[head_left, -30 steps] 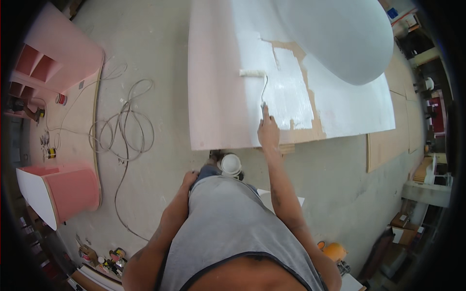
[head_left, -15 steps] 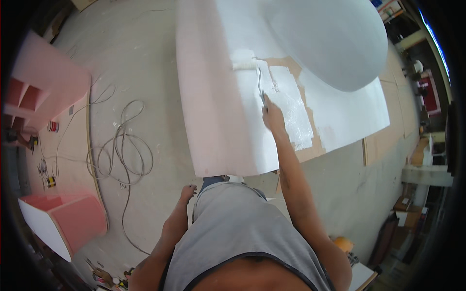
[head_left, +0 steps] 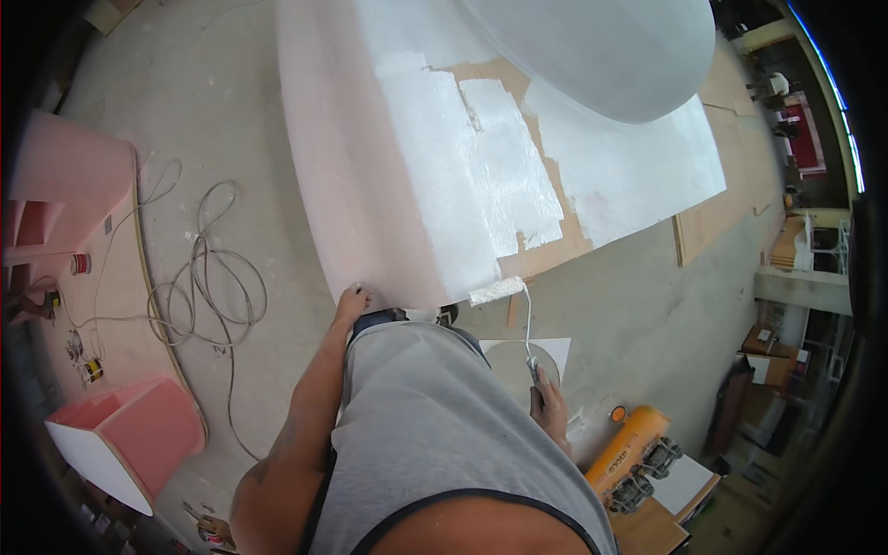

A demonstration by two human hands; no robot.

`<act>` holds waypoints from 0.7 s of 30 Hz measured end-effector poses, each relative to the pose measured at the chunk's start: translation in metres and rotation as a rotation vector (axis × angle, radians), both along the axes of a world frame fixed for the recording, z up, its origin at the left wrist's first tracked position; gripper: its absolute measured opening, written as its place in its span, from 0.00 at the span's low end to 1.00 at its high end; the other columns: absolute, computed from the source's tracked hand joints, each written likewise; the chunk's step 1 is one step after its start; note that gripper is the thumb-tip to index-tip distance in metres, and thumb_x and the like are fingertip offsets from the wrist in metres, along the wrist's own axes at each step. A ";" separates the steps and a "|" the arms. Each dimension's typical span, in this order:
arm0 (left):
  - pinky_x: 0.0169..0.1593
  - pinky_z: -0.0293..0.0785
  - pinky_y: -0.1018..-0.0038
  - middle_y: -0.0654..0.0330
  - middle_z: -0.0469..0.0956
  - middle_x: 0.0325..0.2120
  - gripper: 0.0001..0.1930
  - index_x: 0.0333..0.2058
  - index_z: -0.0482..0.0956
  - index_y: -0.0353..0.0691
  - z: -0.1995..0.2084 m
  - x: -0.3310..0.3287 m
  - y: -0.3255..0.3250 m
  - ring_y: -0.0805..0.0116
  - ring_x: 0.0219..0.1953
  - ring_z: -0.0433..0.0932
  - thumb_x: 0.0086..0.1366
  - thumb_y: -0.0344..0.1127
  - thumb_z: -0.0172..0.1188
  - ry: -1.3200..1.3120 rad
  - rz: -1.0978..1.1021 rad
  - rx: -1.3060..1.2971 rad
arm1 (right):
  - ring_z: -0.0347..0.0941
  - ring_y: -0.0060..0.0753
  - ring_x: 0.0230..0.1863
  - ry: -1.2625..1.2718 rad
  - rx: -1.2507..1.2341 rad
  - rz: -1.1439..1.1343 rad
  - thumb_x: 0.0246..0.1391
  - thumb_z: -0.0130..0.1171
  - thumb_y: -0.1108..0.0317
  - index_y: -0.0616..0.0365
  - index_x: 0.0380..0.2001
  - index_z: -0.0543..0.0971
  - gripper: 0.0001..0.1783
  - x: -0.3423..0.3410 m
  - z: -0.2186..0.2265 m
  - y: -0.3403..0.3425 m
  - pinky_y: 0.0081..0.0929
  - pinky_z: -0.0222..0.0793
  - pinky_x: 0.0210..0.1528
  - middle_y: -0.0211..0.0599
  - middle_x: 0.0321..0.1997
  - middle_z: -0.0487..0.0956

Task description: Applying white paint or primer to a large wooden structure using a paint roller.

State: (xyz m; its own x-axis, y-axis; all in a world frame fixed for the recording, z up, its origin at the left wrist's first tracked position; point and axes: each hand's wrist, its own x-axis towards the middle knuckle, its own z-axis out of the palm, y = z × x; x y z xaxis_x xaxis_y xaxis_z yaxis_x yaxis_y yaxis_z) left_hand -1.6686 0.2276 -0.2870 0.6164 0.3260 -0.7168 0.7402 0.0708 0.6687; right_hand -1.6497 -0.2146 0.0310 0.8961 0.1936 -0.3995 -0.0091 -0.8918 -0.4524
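Observation:
My right hand [head_left: 550,408] is closed round the handle of a paint roller [head_left: 496,291], down beside my right hip. Its white, paint-loaded sleeve sits at the near edge of a large board [head_left: 622,188]. Wet white paint [head_left: 509,153] covers part of the board, with bare brown patches [head_left: 552,262] beside it; the left band is pink. At the board's near left corner, my left hand [head_left: 352,302] has its fingers curled in; whether they hold the edge or anything else is hidden.
A big pale rounded panel [head_left: 610,55] overlies the board's far right. Looped hose [head_left: 222,268] lies on the floor at left, near pink cabinets [head_left: 74,185] and a pink open box [head_left: 153,421]. An orange tank [head_left: 629,450] stands at the lower right.
My right hand has drawn the roller back from the middle of the board to its near edge, by my hip. My left hand has moved up to the board's corner, its fingers curling in.

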 end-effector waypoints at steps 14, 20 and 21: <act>0.35 0.75 0.71 0.55 0.82 0.32 0.14 0.41 0.80 0.35 0.025 -0.127 -0.046 0.69 0.32 0.79 0.68 0.41 0.54 0.175 0.441 -0.105 | 0.78 0.59 0.51 -0.207 -0.040 0.190 0.60 0.46 0.68 0.43 0.72 0.58 0.36 0.379 -0.093 0.297 0.51 0.74 0.53 0.59 0.51 0.79; 0.40 0.77 0.65 0.49 0.83 0.39 0.17 0.41 0.83 0.36 -0.010 -0.204 -0.076 0.59 0.39 0.83 0.67 0.43 0.53 0.183 0.177 0.091 | 0.79 0.57 0.51 -0.211 -0.015 0.206 0.61 0.45 0.67 0.40 0.72 0.58 0.35 0.390 -0.085 0.285 0.50 0.74 0.54 0.56 0.51 0.80; 0.43 0.77 0.63 0.45 0.83 0.40 0.18 0.41 0.83 0.34 -0.032 -0.229 -0.084 0.54 0.42 0.83 0.66 0.43 0.53 0.171 0.150 0.120 | 0.79 0.58 0.49 -0.223 -0.019 0.219 0.61 0.46 0.67 0.41 0.72 0.58 0.34 0.371 -0.087 0.261 0.51 0.74 0.52 0.56 0.48 0.81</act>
